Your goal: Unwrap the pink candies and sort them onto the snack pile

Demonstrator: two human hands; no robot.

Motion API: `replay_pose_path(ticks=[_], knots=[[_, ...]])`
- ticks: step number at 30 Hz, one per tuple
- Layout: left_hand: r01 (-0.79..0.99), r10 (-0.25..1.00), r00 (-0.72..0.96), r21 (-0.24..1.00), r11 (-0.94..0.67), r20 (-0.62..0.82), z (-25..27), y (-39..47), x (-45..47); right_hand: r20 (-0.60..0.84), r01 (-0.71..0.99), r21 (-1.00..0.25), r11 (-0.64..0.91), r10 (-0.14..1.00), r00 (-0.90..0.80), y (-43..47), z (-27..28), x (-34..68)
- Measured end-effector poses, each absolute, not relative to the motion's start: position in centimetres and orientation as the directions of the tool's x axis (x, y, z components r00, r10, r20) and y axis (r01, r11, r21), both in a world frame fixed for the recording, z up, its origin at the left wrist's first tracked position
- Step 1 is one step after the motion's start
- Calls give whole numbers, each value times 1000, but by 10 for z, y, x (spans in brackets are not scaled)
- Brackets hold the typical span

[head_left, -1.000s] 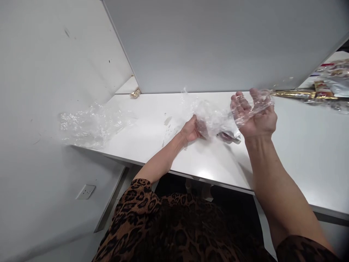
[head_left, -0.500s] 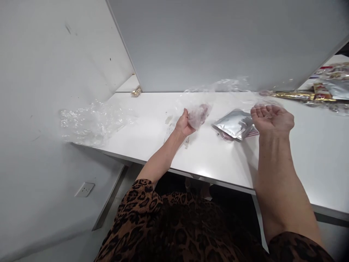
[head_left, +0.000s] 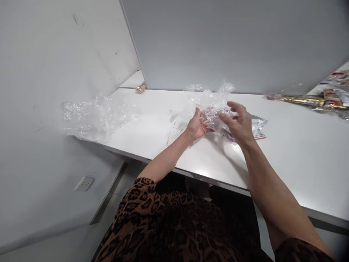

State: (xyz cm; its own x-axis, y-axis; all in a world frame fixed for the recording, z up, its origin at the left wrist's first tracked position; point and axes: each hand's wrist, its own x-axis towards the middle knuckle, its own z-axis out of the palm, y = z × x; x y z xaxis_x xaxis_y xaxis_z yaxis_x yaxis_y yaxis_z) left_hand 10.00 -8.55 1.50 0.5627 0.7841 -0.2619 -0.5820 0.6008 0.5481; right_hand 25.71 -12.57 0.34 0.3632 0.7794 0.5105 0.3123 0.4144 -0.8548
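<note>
A pinkish bundle (head_left: 212,117) wrapped in crinkled clear plastic film (head_left: 203,95) lies in my left hand (head_left: 196,125). The fingers go under the bundle and the thumb sits along its left side. My right hand (head_left: 240,122) is over the bundle's right side, with curved fingers apart and the thumb at the film. A silver foil pouch (head_left: 258,123) rests on the white table behind that hand, partly covered by it. What exactly is inside the film is too blurred to tell.
A heap of loose clear film (head_left: 95,116) lies at the table's left end. A small gold-wrapped piece (head_left: 141,88) sits by the grey partition (head_left: 218,43). Gold packaging (head_left: 302,100) and several shiny packets (head_left: 334,96) are at the far right. The white table (head_left: 294,156) has its front edge near me.
My right hand has come left from beyond the silver pouch to the bundle and turned from palm-up to palm-down. Film now bunches around the bundle. My left hand has shifted slightly right.
</note>
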Motion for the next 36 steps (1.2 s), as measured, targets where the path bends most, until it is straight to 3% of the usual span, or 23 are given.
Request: replay_pose_path(ticks=[7,12,19,22,24,27,29,30,33,36], knots=[[-620,776,535,468,629,-335,10,-83,100,657,566,-705,428,694,294,-132,-5,251],[-667,793,543,432,607,-276,15,-84,94,759,593,-527,609,652,4,-144,-1,230],[-758,880,408,446,476,-243,22,-87,87,745,490,-246,836,486,-457,-159,0,212],[-768,891,371,453,454,-263,21,-83,87,696,399,-362,842,529,-485,-167,7,215],[-774,901,359,463,433,-242,19,-82,89,686,352,-517,780,624,-374,-169,9,218],[-772,905,377,471,426,-200,19,-82,90,700,336,-699,632,701,138,-162,7,221],[-763,897,412,477,436,-161,19,-84,91,603,276,-796,538,662,446,-152,2,225],[-754,888,440,483,445,-131,19,-85,91,523,208,-844,494,676,519,-146,-1,227],[-710,841,540,515,480,-39,18,-88,93,230,-90,-946,311,842,487,-132,-6,236],[-658,808,588,556,507,-42,15,-90,94,13,-342,-930,131,945,326,-126,-6,242]])
